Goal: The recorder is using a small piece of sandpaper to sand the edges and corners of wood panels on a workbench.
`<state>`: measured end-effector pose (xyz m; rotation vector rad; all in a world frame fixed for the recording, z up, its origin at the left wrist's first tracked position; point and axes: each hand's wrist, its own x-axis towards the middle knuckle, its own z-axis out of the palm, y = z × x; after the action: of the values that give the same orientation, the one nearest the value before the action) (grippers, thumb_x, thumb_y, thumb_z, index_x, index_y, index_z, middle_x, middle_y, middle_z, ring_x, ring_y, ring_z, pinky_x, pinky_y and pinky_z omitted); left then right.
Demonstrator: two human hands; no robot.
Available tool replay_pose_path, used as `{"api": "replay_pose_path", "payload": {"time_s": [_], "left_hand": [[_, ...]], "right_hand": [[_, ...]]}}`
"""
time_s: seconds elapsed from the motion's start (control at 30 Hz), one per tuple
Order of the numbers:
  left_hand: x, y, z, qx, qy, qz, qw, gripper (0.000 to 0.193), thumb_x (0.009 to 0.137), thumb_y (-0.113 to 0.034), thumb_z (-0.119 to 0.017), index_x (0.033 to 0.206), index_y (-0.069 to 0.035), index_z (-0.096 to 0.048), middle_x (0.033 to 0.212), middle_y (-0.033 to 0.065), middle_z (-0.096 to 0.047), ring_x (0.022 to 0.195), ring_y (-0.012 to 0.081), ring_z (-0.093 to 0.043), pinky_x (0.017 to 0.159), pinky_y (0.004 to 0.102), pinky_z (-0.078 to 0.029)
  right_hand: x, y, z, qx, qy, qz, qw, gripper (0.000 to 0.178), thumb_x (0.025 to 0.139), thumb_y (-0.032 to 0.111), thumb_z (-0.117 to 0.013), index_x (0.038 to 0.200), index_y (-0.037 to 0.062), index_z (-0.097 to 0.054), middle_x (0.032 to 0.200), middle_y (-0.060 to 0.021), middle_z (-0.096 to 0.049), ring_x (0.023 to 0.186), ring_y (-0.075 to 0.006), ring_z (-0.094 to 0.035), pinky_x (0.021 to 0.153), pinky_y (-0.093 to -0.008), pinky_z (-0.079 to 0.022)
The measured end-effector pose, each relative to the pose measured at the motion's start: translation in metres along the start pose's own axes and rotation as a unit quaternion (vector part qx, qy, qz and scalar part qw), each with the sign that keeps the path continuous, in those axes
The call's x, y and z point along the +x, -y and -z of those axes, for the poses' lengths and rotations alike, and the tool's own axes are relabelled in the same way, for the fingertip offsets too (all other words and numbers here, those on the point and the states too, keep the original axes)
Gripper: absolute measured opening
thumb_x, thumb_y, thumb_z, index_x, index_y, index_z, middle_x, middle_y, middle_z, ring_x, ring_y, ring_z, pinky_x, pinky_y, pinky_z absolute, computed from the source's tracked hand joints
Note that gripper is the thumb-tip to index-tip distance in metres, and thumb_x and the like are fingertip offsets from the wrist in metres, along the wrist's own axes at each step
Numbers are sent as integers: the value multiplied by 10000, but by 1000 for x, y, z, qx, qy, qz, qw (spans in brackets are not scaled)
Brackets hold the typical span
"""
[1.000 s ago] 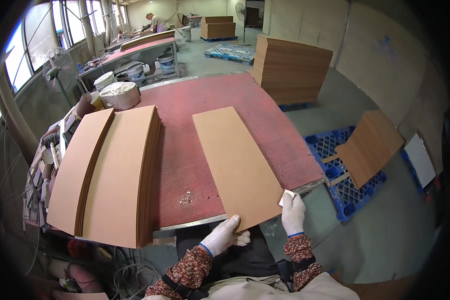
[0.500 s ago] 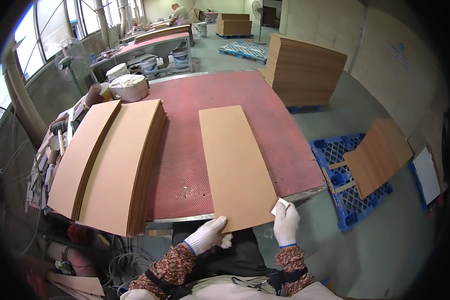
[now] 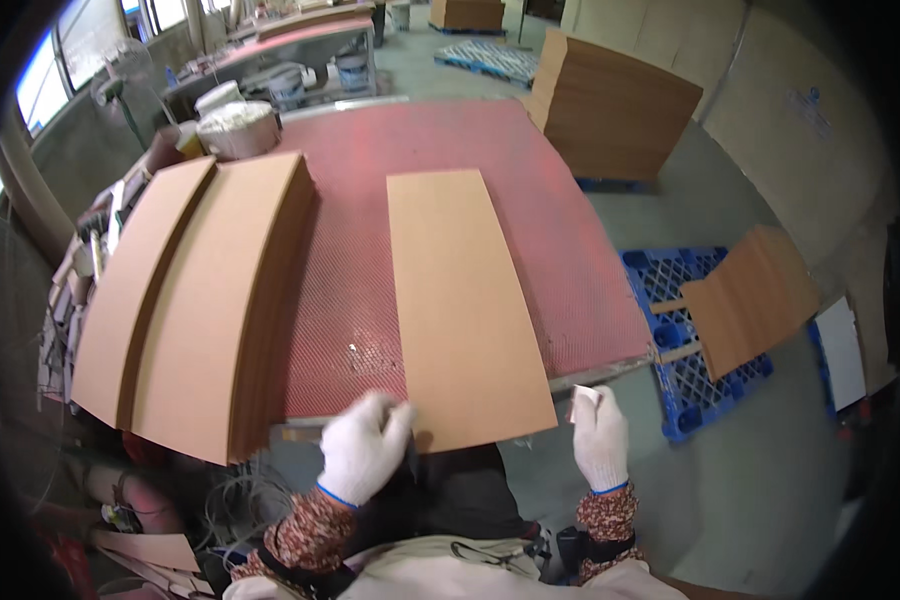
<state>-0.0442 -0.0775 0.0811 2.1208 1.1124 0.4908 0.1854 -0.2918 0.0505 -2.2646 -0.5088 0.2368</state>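
A tan rectangular wood-coloured panel lies lengthwise on the red mesh-textured tabletop, its near end reaching past the front edge. Beside its near left corner is my left hand in a white knit glove. The fingers look curled but are smeared by motion, and I cannot tell whether they touch the panel. My right hand, also gloved, is closed on a small white pad with a brown edge, just off the panel's near right corner. Two stacks of similar panels, the taller stack and the lower stack, lie to the left.
A whitish tub stands at the table's far left corner. Tools clutter the left side. On the right are a blue pallet with a leaning brown board, and a tall board stack farther back. Hoses lie below left.
My left hand has come off the panel's near edge, moving left and up. My right hand has moved slightly right, away from the corner, with the pad. The view has tilted downward.
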Motion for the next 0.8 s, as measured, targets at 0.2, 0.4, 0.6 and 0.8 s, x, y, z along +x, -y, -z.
{"api": "replay_pose_path", "payload": {"time_s": [0.2,0.4,0.6,0.8], "left_hand": [[79,33,-38,-61,-130,-168,975,438,1013,-173,-718,1385,34,-616,1389,273,-644,1322,411,-641,1102,444,-527],[133,62,-80,-30,-157,-151,975,472,1026,-243,-708,1392,39,-613,1480,302,-591,1404,451,-564,1188,489,-452],[129,70,-78,-8,-153,-146,977,508,998,-240,-727,1419,16,-600,1574,333,-497,1402,511,-513,1190,546,-426],[123,76,-73,23,-153,-135,979,527,986,-225,-735,1442,-2,-594,1593,327,-489,1416,522,-501,1231,574,-374]], "right_hand": [[-6,17,-14,-155,106,113,976,307,1080,341,-596,1024,50,-677,809,-230,-727,785,-465,-727,700,-556,-563],[-20,19,-31,-193,78,147,967,272,1087,311,-619,995,60,-666,735,-189,-710,687,-424,-720,609,-522,-551],[-46,30,-50,-174,86,171,966,236,1076,281,-661,974,69,-654,698,-144,-702,621,-382,-709,552,-477,-538],[-51,45,-49,-234,99,204,945,213,1076,271,-659,993,76,-652,689,-130,-706,594,-343,-711,520,-455,-530]]}}
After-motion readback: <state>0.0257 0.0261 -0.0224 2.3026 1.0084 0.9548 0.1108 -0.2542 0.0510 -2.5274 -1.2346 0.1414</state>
